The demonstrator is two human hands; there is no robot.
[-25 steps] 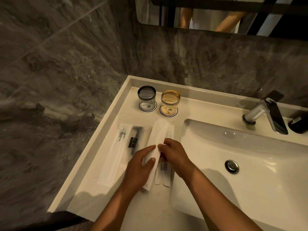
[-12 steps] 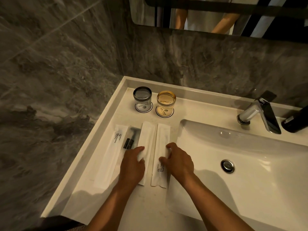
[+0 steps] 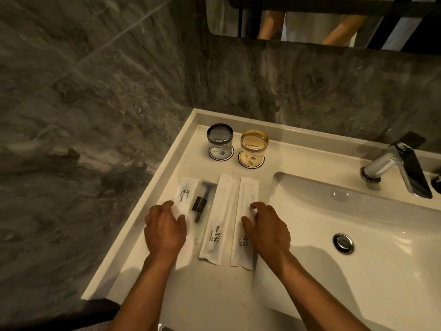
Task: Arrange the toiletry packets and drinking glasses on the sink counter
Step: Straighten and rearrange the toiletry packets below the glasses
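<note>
Three white "BRUSHING TEETH" packets lie side by side on the white counter (image 3: 281, 161): a left packet (image 3: 187, 192), a middle packet (image 3: 220, 211) and a right packet (image 3: 247, 201). A clear packet with a black item (image 3: 201, 201) lies between the left and middle ones. My left hand (image 3: 165, 228) rests flat on the near end of the left packet, fingers apart. My right hand (image 3: 267, 228) lies spread on the right packet. Behind them stand a grey glass (image 3: 219, 139) and an amber glass (image 3: 254, 145), each upside down on a round coaster.
The basin (image 3: 358, 235) with its drain (image 3: 343, 243) takes up the right side. A chrome faucet (image 3: 396, 166) stands at its back, a dark bottle (image 3: 436, 182) beside it. Grey marble walls close in the left and rear; a mirror hangs above.
Both hands let go of the packet they held together. The packets now lie in a parallel row. My left hand moved left onto the leftmost packet; my right hand stays on the right one.
</note>
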